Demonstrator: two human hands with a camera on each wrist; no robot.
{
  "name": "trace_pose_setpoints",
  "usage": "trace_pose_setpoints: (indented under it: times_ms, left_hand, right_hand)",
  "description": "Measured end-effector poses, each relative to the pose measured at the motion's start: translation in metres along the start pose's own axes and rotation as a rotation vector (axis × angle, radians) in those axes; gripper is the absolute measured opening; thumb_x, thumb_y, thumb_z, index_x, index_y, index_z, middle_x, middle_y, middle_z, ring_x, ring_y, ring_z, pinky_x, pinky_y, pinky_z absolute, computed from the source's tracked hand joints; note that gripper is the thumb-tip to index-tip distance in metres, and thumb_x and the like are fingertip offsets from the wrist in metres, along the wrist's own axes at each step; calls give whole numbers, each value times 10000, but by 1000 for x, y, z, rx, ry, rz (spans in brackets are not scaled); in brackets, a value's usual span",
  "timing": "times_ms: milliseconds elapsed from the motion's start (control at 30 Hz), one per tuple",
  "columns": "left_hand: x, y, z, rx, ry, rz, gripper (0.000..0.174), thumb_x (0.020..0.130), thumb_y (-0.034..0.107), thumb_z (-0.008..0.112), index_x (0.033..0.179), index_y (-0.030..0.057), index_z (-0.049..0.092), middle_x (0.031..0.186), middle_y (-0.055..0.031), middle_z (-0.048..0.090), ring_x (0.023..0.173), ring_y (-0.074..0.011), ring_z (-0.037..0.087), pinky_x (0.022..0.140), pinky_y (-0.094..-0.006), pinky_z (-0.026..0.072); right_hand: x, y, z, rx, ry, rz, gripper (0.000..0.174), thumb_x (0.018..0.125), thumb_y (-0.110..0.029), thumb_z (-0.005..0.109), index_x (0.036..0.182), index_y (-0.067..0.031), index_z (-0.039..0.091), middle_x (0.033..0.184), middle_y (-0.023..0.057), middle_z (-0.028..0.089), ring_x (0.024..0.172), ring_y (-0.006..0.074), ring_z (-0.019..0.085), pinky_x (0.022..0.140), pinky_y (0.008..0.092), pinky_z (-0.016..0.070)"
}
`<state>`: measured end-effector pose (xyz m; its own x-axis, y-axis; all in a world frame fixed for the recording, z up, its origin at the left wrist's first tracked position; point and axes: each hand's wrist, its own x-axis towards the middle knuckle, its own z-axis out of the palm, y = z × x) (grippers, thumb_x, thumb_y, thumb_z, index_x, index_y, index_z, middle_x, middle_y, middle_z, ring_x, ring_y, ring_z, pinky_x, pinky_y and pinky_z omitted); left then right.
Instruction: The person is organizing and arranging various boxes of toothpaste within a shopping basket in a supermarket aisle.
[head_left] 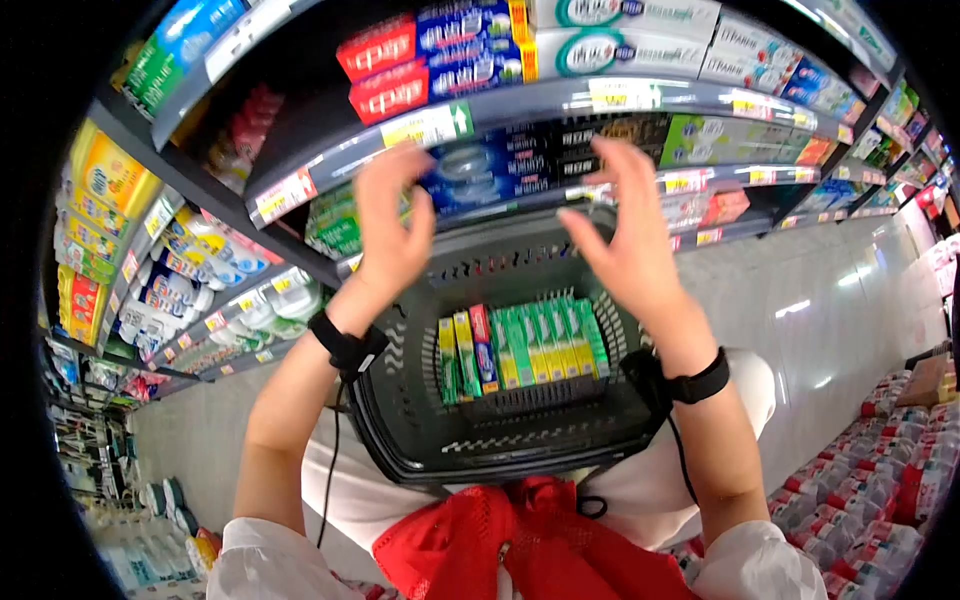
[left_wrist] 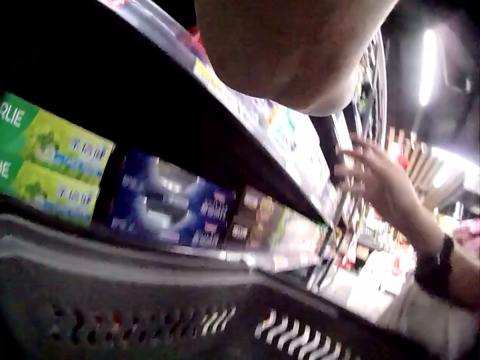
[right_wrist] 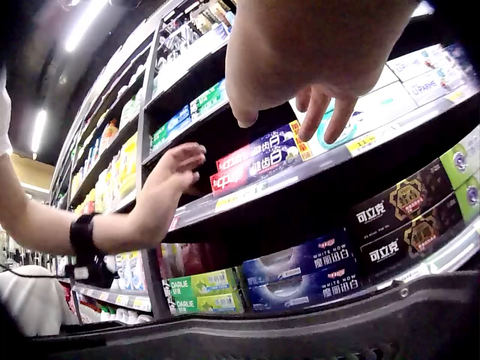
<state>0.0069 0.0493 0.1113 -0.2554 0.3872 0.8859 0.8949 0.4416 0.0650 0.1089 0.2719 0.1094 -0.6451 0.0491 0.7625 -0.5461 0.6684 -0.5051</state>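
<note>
Both hands are raised above the far rim of a dark grey shopping basket (head_left: 400, 462), in front of the shelves. Nothing is held in the left hand (head_left: 393, 225), whose fingers are loosely bent near the lower shelf edge. The right hand (head_left: 632, 240) is likewise bare, thumb apart from its relaxed fingers. Inside the basket, a row of green-and-yellow toothpaste boxes (head_left: 540, 340) stands upright beside a red-and-blue box (head_left: 484, 345). The basket sits on the person's lap. Blue toothpaste boxes (right_wrist: 300, 274) lie stacked on the lower shelf behind the basket.
Red-and-blue toothpaste boxes (right_wrist: 255, 165) lie on the shelf above. Black boxes (right_wrist: 405, 217) and green boxes (left_wrist: 56, 157) flank the blue ones. Price-tagged shelf edges (head_left: 540, 100) jut out close to the hands. Wrapped red-and-white bottles (head_left: 850, 490) stand on the floor at right.
</note>
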Motion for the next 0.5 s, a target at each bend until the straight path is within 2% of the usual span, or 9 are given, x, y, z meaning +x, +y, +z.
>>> trace_pose_setpoints:
  times_ms: [33,67,100,200,300,367,400,433,500]
  left_hand:
    - [-25,4,8,-119,-194,79,250,709,-24,492,938,49,560,1051,-119,546,1025,-302,494,902,-400,365]
    - [-42,17,10,-183,-508,130,271,691,-25,506,937,73,561,1081,-121,535,1052,-300,483,888,-407,368]
    - [-69,22,23,-305,-744,80,253,686,-7,529,923,76,569,1078,-95,544,1039,-278,497,876,-403,390]
    - [-161,20,61,-473,-1128,44,202,728,41,545,928,50,574,1005,-82,568,951,-271,538,836,-396,430]
    - [-226,21,88,-258,-1622,111,277,755,88,580,1033,89,569,1104,-58,537,1060,-237,492,922,-397,377]
    - [-294,22,101,5,-1690,245,369,745,185,621,1106,150,550,1141,-7,500,1110,-222,438,987,-459,285]
    - [-289,34,105,159,-1913,392,426,769,200,615,1180,187,503,1218,7,444,1180,-233,369,1028,-534,195]
    - [-311,38,109,219,-1842,369,429,780,179,602,1195,199,496,1232,2,430,1206,-230,341,1037,-564,160]
    - [-318,42,124,261,-1892,372,399,793,150,580,1182,193,506,1235,-1,427,1191,-229,360,1029,-577,166]
  right_hand:
    - [2,1,-2,-26,22,-27,609,712,-82,670,1233,-18,363,1169,163,416,852,253,548,756,335,473]
    - [3,4,-2,2,28,-25,599,717,-87,669,1228,-16,366,1163,163,419,858,253,549,752,335,474]
    - [2,2,-4,-21,7,10,587,727,-106,663,1227,-18,367,1161,168,420,859,265,551,745,339,477]
    - [-1,5,-4,-156,-127,34,597,725,-128,655,1212,39,353,1158,206,418,892,337,549,759,351,482]
    - [-10,11,-1,-233,-221,17,671,685,-152,682,1187,120,330,1112,256,433,902,378,544,765,361,484]
    - [-14,11,-2,-267,-308,97,676,739,-146,663,1255,74,286,1213,242,386,1005,384,504,838,381,446]
    - [-12,9,-4,-233,-344,160,675,742,-154,661,1251,81,285,1213,255,385,1030,417,481,846,392,443]
    - [-11,11,-4,-227,-333,169,669,743,-154,658,1249,78,288,1204,249,389,1013,411,490,836,391,447]
    - [-10,16,-4,-311,-268,87,688,669,-174,697,1185,98,332,1045,216,462,846,326,574,697,350,494]
